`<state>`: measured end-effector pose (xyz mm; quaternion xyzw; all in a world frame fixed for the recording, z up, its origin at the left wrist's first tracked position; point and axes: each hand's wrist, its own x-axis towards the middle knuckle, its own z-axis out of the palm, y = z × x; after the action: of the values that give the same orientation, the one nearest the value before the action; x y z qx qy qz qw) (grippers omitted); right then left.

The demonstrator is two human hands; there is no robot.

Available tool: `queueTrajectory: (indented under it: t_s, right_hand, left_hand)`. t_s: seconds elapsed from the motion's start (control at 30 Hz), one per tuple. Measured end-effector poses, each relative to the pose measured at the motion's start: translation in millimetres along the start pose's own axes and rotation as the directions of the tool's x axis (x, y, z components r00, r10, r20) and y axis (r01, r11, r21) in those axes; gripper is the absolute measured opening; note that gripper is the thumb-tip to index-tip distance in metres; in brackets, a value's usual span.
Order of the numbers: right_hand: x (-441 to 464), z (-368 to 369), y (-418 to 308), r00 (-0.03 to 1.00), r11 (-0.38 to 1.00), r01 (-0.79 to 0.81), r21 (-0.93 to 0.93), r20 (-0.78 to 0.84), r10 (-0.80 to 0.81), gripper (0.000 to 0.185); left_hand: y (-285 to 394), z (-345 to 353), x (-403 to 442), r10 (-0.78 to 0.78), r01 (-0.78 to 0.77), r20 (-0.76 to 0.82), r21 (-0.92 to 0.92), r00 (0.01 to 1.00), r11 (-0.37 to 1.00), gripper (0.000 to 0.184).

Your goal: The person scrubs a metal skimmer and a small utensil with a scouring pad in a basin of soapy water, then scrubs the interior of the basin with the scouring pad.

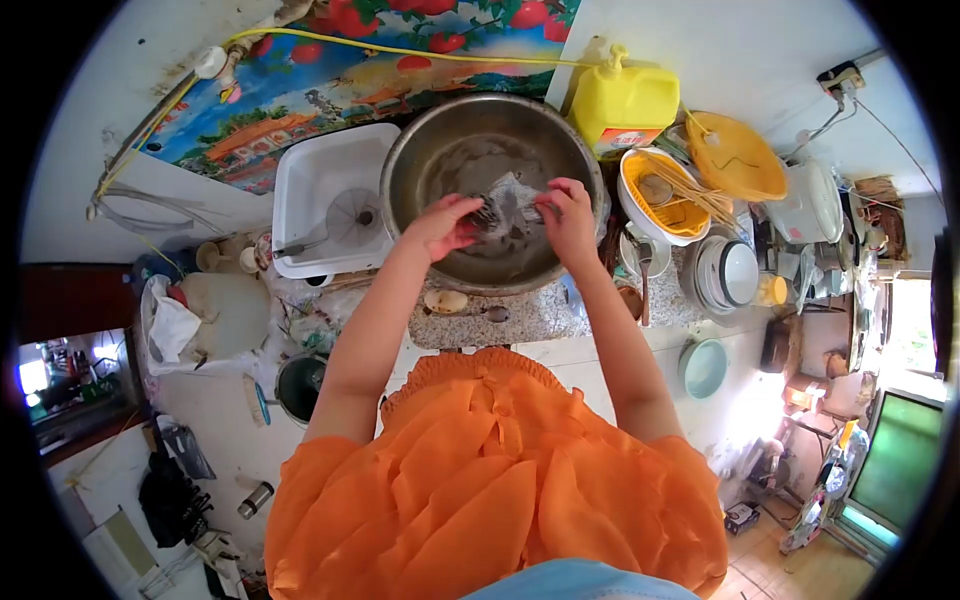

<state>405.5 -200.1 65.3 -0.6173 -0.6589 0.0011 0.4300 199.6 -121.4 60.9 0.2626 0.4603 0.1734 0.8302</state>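
A large metal basin (425, 135) stands on the speckled counter (540, 312), with some water and a crumpled, clear plastic piece (513, 200) inside. Over its left part, my left hand (443, 228) has its fingers curled at a dark, wiry scrubber (486, 213). My right hand (568, 215) pinches the right edge of the plastic piece between thumb and fingers. Both hands are within the basin's rim. Left of the basin lies a white rectangular tub (300, 190) holding a clear round lid (352, 217).
A yellow jug (622, 105) is behind the basin on the right. Beside it are a white bowl with a yellow strainer (660, 205), chopsticks and stacked bowls (738, 272). A small brush (445, 301) and a spoon lie at the counter's front edge.
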Motion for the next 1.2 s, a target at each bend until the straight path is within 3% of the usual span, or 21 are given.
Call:
queueTrajectory:
  t_s: [0.03,0.13,0.2,0.33,0.37,0.43,0.5,0.53,0.63,0.73,0.8,0.83,0.9,0.93,0.97,1.0,1.07,1.2]
  right_hand:
    - [1.7,-2.0,5.4,0.999,0.997,-0.018,0.070,0.038,0.016,0.009]
    - [1.4,-4.9,3.7,0.930,0.938,-0.296,0.183,0.278,0.239,0.010]
    - [3.0,0.5,-3.8,0.925,0.947,-0.302,0.112,0.275,0.262,0.011]
    - [-3.2,11.5,-7.7,0.944,0.969,-0.235,-0.079,0.220,0.247,0.010]
    - [-9.7,21.0,-1.8,0.876,0.897,-0.436,0.068,0.260,0.406,0.012]
    - [-21.5,39.1,5.2,0.650,0.570,-0.760,0.313,0.403,0.644,0.022]
    - [-28.0,38.7,-7.3,0.348,0.082,-0.913,0.400,0.657,0.669,0.040]
    - [-30.8,39.1,-16.2,0.202,-0.180,-0.909,0.377,0.774,0.600,0.049]
    - [-34.0,55.0,-35.4,0.134,-0.317,-0.889,0.331,0.849,0.511,0.066]
    - [-35.5,70.9,-40.0,0.337,-0.484,-0.659,0.575,0.802,0.494,0.069]
    - [-27.4,62.6,-48.7,0.460,-0.498,-0.496,0.711,0.702,0.543,0.061]
    - [-23.9,58.5,-53.4,0.509,-0.501,-0.408,0.763,0.645,0.569,0.057]
    - [-25.6,55.6,-36.2,0.535,-0.358,-0.464,0.810,0.578,0.616,0.044]
    - [-24.7,53.5,-29.5,0.551,-0.280,-0.489,0.826,0.541,0.635,0.038]
    - [-24.8,51.4,-24.0,0.499,-0.286,-0.520,0.805,0.558,0.663,0.026]
    - [-27.0,52.9,-16.6,0.506,-0.101,-0.644,0.759,0.521,0.688,0.025]
    - [-33.2,59.2,0.7,0.542,0.267,-0.796,0.544,0.443,0.715,0.024]
    - [-30.6,53.7,-7.0,0.479,-0.121,-0.731,0.671,0.632,0.609,0.027]
  left_hand:
    - [6.2,-9.7,-0.7,0.023,-0.023,0.003,-0.014,1.000,1.000,0.021]
    - [25.3,-19.2,-8.5,0.061,-0.057,0.090,-0.036,0.994,0.998,0.022]
    - [32.3,-20.7,-6.2,0.123,-0.108,0.205,-0.083,0.971,0.991,0.021]
    - [39.4,-12.2,-3.9,0.188,-0.174,0.155,-0.100,0.970,0.980,0.019]
    - [40.9,-7.0,-4.6,0.188,-0.172,0.158,-0.111,0.969,0.979,0.019]
    - [43.7,2.3,-9.8,0.193,-0.169,0.172,-0.147,0.966,0.975,0.020]
    - [45.0,8.3,-13.4,0.208,-0.170,0.192,-0.198,0.959,0.965,0.020]
    - [44.5,8.0,-11.9,0.204,-0.157,0.204,-0.222,0.957,0.962,0.020]
    - [47.6,8.8,-18.0,0.213,-0.131,0.246,-0.312,0.946,0.941,0.022]
    - [47.2,12.1,-35.0,0.248,-0.102,0.329,-0.403,0.911,0.909,0.024]
    - [48.8,7.9,-40.0,0.271,-0.092,0.396,-0.416,0.877,0.905,0.024]
    - [45.8,-0.9,-35.1,0.269,-0.173,0.313,-0.302,0.911,0.938,0.025]
    - [34.8,-22.9,-23.7,0.285,-0.282,0.144,-0.040,0.948,0.958,0.028]
    - [34.2,-30.0,-21.6,0.257,-0.258,0.025,0.084,0.966,0.963,0.028]
    - [32.8,-36.0,-19.8,0.238,-0.215,-0.096,0.201,0.967,0.956,0.029]
    - [32.0,-38.1,-19.1,0.231,-0.157,-0.217,0.309,0.948,0.938,0.029]
    - [26.7,-36.9,-14.1,0.238,-0.192,-0.162,0.255,0.958,0.948,0.031]
    - [14.2,-13.9,-4.5,0.232,-0.232,0.010,0.095,0.973,0.968,0.032]
